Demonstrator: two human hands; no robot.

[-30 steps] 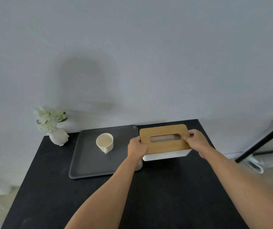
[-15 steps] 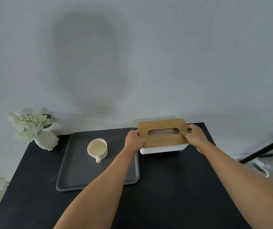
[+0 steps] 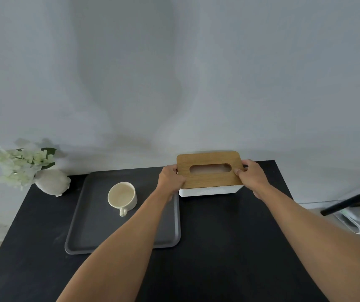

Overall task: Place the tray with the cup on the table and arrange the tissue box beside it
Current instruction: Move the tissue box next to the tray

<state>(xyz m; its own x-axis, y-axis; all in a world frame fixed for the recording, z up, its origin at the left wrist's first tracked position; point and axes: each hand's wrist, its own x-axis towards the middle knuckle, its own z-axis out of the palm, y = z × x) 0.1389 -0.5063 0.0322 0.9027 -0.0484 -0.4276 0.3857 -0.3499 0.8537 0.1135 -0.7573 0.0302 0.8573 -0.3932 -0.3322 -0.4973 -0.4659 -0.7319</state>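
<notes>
Tissue box [image 3: 209, 177] gripped between left hand [image 3: 170, 178], right hand [image 3: 252, 176].

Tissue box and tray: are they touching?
Cannot tell. In the head view the left hand covers where the tissue box meets the tray.

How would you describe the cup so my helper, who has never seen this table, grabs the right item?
On the black table, find the flat grey tray left of the wooden-lidded tissue box. The cup stands upright on its far half. It is the only cream, round item there, its small handle pointing toward the viewer, unlike the white vase of flowers, which stands off the tray.
</notes>
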